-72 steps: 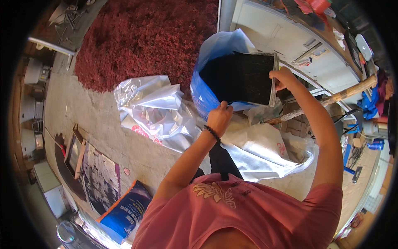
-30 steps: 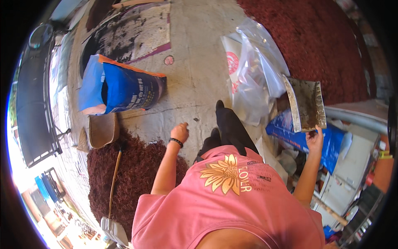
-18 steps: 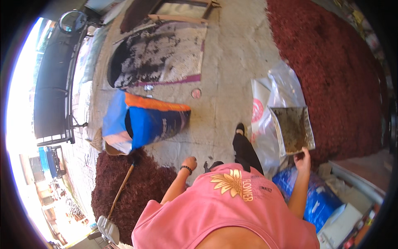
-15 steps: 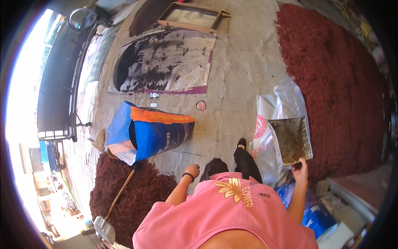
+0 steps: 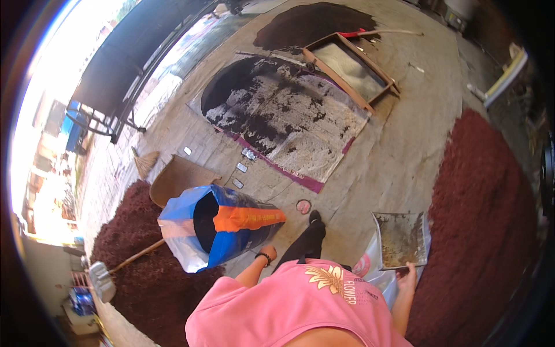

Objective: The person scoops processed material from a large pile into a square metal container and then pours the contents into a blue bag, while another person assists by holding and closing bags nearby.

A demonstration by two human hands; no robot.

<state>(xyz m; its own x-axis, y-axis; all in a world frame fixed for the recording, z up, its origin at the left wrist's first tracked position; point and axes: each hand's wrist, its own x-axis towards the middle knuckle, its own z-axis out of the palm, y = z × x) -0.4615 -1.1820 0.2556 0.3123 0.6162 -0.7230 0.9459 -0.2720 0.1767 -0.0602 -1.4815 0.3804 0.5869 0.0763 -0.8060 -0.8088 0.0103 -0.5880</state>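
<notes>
My right hand [image 5: 407, 278] grips the near edge of a square metal dustpan [image 5: 403, 238] with raised rims and a soiled face. The pan hangs over a white plastic sack [image 5: 378, 283], beside a large reddish-brown heap of loose material [image 5: 480, 243]. At my left side, my left hand [image 5: 269, 253], with a dark beaded bracelet at the wrist, is loosely curled and shows nothing in it. Close by it stands a blue, orange and white sack [image 5: 248, 218], its dark mouth gaping toward the left.
Another reddish-brown heap [image 5: 133, 237] lies left, with a long-handled shovel [image 5: 103, 281] across it. A small broom [image 5: 144, 162] is behind. Farther off are a stained sheet [image 5: 289, 124] with dark material, a wooden-framed sieve [image 5: 352, 69] and a dark heap [image 5: 312, 26].
My view has turned, and I have stepped closer to the blue and orange sack. The dustpan stays in my right hand, and the white plastic sack now shows less.
</notes>
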